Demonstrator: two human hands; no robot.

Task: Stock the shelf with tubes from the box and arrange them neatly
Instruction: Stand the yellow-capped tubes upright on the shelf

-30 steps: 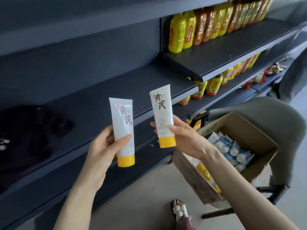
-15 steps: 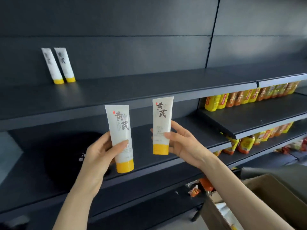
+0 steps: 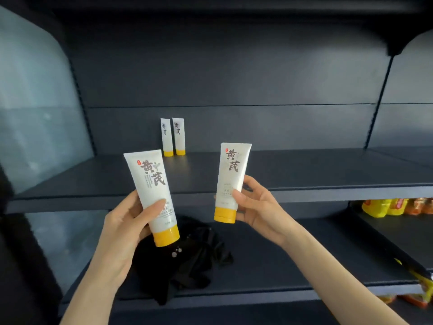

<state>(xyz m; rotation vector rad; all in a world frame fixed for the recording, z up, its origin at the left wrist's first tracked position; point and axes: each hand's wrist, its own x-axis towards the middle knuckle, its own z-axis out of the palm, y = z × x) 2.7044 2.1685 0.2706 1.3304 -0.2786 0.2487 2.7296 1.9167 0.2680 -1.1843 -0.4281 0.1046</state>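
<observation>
My left hand (image 3: 124, 228) grips a white tube with a yellow cap (image 3: 152, 184), cap down and tilted a little left. My right hand (image 3: 255, 207) pinches a second white tube with a yellow cap (image 3: 230, 170), cap down and nearly upright. Both tubes hang in front of the dark shelf board (image 3: 293, 174), just below its front edge. Two more white tubes (image 3: 173, 136) stand side by side on their yellow caps at the back of that shelf, against the rear panel. The box is out of view.
A crumpled black cloth (image 3: 187, 266) lies on the lower shelf (image 3: 269, 266) beneath my hands. Yellow and orange packets (image 3: 386, 207) fill the shelf bay to the right. A pale wall (image 3: 35, 113) borders the shelving on the left.
The view has swung up and left from the box to the upper shelf. Both hands have risen with their tubes toward the shelf where the two tubes stand.
</observation>
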